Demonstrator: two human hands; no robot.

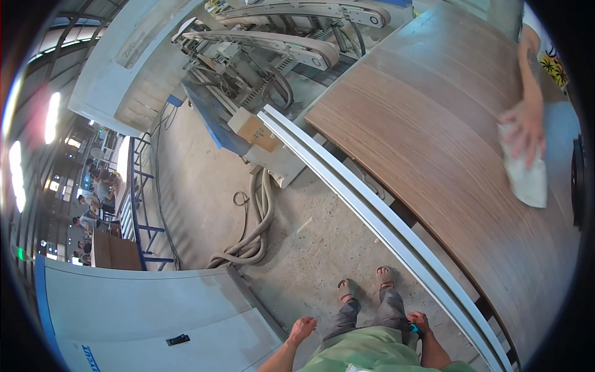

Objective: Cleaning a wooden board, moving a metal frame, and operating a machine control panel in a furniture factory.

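Note:
My left hand [304,328] hangs beside the machine cabinet, its fingers loosely curled and nothing visible in them. My right hand [419,320] is closed at my right side, near the pale metal rail [384,229]. A small blue object [413,328] shows against the right hand; its kind is too small to make out. Beyond the rail lies a large wood-grain board [421,130], and neither of my hands touches it. Over its right part a co-worker's hand [525,127] presses a white cloth [525,177] onto the surface.
A light grey cabinet [155,310] stands close on my left. Thick hoses [260,229] lie on the concrete floor ahead. Belt conveyors [273,46] and machinery stand at the far side. People work along a blue-framed roller table [139,204] at far left.

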